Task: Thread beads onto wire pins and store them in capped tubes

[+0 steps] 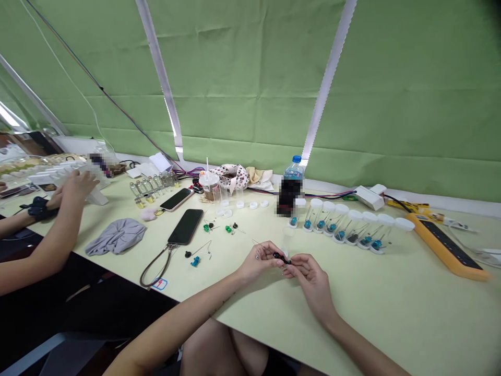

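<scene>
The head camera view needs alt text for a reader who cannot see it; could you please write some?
A person's left hand and right hand hold a small black piece over a pale table. Beyond, to the right, is a row of white-capped clear tubes with mostly blue pieces inside; two phones lie to the left.

Workshop: tubes point(341, 222) of small parts point(366, 240)

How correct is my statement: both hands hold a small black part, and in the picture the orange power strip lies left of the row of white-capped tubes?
One thing is wrong: the head view shows the orange power strip to the right of the row of white-capped tubes. The left hand and right hand do hold a small black part.
</scene>
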A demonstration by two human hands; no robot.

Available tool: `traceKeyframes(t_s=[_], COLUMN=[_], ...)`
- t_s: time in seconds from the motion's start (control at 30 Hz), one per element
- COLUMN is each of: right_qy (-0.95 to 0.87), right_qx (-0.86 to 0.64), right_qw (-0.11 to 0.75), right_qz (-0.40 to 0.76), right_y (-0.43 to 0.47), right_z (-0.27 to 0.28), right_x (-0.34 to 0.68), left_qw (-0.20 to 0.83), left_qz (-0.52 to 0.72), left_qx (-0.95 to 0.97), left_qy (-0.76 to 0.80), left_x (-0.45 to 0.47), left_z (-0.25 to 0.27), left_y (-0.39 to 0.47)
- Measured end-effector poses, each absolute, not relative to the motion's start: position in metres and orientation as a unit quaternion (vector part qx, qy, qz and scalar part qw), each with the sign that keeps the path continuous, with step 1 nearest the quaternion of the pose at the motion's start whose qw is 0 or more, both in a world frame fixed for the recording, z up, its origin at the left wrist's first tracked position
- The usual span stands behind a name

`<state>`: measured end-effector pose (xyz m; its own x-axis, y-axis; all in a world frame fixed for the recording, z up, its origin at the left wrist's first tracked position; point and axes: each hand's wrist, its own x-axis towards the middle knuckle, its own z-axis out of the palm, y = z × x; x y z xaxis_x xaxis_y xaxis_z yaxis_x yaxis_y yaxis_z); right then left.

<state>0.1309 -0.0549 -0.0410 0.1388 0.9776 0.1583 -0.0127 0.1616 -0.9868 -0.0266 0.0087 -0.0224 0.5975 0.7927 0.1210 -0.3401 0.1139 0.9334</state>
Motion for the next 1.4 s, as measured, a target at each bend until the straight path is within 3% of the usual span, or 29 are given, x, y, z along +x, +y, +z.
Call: traceKeyframes(t_s=[0.93, 1.4], right_qy=[-0.515, -0.575], right_qx=[-0.492, -0.520], right_qw=[0.556, 0.532], right_qz=[0.428, 0.340], right_y=[-0.0553, -0.0543], right_z=[-0.0455, -0.0450], right_x=[0.1326, 0.1351], left_qw=[0.717, 0.724], left_qz=[0.398, 0.406], left_qx=[0.528, 0.508], left_qy=[0.219, 0.229], left_x=[-0.0279, -0.0255], left_z=[-0.0196, -0.0237], left_y=[0.0077, 0.0092])
